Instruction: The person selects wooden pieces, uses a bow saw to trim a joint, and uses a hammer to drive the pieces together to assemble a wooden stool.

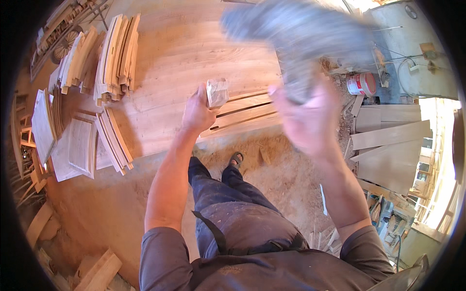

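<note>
My left hand (198, 112) is closed over the worktable. It grips a small pale, whitish block-like piece (217, 92) whose kind I cannot make out. Beside that piece, slotted wooden strips (245, 115) lie along the near edge of the large wooden tabletop (194, 53). On the right, my raised right hand (310, 114) grasps a grey-blue cloth (298, 36). The cloth is strongly smeared by motion and spreads above the hand, hiding the tabletop's far right corner.
Stacks of wooden frame pieces (116, 56) stand at the table's far left, with a framed panel (82, 145) and boards nearer. A red and white bucket (361, 84) and flat boards (388, 155) are at the right. Wood offcuts (99, 271) lie on the dusty floor at lower left.
</note>
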A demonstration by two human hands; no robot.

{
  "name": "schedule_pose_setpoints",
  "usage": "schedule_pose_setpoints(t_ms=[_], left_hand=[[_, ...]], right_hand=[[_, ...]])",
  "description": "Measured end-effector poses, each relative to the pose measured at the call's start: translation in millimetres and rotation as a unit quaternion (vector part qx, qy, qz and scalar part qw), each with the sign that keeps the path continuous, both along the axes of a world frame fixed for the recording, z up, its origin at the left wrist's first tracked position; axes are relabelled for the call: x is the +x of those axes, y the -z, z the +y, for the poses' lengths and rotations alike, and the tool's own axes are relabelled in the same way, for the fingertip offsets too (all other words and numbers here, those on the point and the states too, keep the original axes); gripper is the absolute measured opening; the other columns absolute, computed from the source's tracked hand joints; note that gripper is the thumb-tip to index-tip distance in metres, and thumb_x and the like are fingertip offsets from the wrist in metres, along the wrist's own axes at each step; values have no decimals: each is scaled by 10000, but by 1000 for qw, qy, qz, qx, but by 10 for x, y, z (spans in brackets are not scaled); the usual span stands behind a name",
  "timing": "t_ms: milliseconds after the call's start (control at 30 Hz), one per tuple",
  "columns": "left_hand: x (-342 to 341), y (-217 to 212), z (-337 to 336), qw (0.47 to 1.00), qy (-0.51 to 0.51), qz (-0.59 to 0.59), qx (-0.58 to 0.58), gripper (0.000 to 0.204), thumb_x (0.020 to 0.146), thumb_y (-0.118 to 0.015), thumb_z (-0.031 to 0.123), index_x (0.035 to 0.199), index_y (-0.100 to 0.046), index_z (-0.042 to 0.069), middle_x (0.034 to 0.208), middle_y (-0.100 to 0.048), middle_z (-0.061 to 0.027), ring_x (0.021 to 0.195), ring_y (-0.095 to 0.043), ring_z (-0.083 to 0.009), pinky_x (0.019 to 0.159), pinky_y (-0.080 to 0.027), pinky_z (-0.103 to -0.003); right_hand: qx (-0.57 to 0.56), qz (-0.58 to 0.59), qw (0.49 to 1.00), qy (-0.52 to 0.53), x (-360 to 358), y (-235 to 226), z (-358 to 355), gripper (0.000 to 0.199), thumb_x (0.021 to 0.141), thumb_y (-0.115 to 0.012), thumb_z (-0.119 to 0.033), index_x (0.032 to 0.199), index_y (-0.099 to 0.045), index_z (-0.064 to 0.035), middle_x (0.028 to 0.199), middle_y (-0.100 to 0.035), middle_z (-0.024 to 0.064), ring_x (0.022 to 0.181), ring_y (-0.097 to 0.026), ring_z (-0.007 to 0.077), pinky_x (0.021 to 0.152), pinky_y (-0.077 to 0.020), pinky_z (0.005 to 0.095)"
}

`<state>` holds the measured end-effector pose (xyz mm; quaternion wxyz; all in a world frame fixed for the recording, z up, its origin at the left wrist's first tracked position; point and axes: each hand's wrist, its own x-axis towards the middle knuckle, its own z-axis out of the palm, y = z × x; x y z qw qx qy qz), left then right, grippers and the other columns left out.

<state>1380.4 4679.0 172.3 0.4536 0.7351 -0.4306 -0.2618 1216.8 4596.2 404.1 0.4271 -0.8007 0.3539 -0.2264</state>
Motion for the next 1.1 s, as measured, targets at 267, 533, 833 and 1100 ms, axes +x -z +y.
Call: schedule_pose_setpoints(t_ms=[267, 533, 833, 1100], left_hand=[[120, -161, -37, 995, 88, 47, -14, 630, 695, -870, 122, 1244, -576, 25, 1119, -688, -152, 1013, -660, -235, 895, -520, -371], [240, -424, 29, 995, 92, 35, -2, 528, 683, -876, 141, 1145, -655, 12, 987, -734, -87, 923, -650, -117, 865, -515, -301], [203, -377, -1, 997, 65, 26, -13, 497, 688, -872, 153, 1126, -671, 31, 969, -736, -104, 897, -665, -140, 859, -517, -300], [194, -544, -21, 997, 72, 22, 13, 560, 666, -867, 186, 1156, -655, 17, 904, -718, -182, 802, -677, -299, 792, -530, -358]], right_hand=[[-85, 241, 964, -72, -116, 423, -1, 212, 821, -604, -61, 1011, -549, 15, 812, -634, 295, 827, -638, 467, 712, -493, 516], [5, 204, 978, -30, -116, 240, 56, 195, 821, -679, -121, 917, -575, 13, 719, -614, 144, 662, -630, 250, 608, -489, 391], [-143, -66, 987, 2, -26, 92, 40, 95, 878, -669, 5, 927, -606, -48, 695, -616, 53, 549, -557, 125, 488, -428, 265], [-24, 174, 983, -52, -144, 527, -3, 188, 840, -652, -115, 942, -580, 25, 738, -632, 182, 714, -656, 311, 639, -501, 411]])
